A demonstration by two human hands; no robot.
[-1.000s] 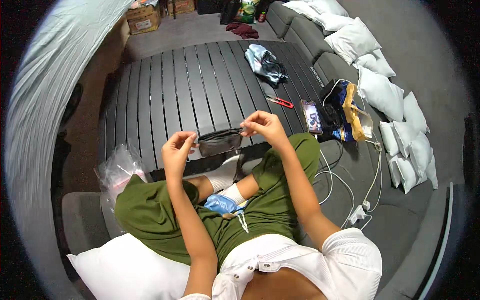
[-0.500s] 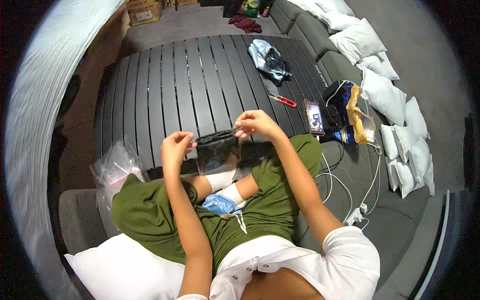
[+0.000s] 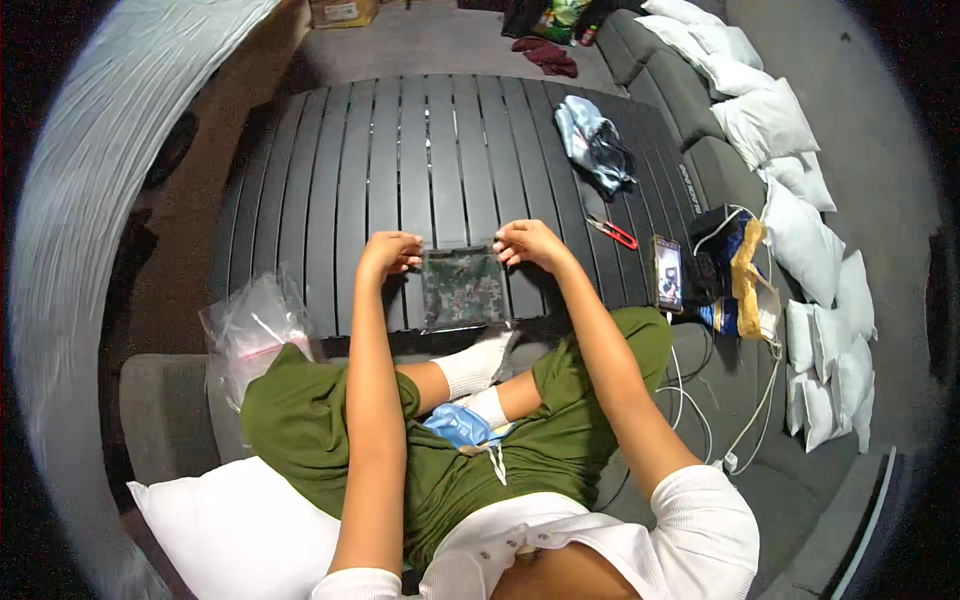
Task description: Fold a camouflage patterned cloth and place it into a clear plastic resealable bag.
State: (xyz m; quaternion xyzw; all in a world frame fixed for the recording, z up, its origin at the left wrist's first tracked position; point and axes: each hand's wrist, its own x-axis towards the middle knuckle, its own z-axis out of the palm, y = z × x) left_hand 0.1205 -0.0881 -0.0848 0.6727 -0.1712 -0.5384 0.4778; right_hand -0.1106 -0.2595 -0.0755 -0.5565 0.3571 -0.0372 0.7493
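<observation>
A clear flat plastic bag (image 3: 463,322) with a dark camouflage-patterned folded item (image 3: 463,285) inside hangs between my hands, over the near edge of a black slatted table (image 3: 385,150). My left hand (image 3: 392,254) pinches its upper left corner. At the upper right corner, my right hand (image 3: 528,245) grips it between thumb and fingers. A blue soft packet (image 3: 462,427) lies in my lap between my crossed legs. Beside my left knee sits a heap of clear plastic bags (image 3: 255,325).
Red-handled snips (image 3: 614,233) and a blue-and-black cloth bundle (image 3: 597,145) lie on the table's right side. A phone (image 3: 667,273) leans near a blue-and-yellow bag (image 3: 745,285). White cables (image 3: 745,440) trail over the grey sofa. White pillows (image 3: 770,120) line the right.
The plastic bag has been lifted and spread flatter, its camouflage contents now facing up. Both hands have moved outward over the table, and the view has shifted slightly.
</observation>
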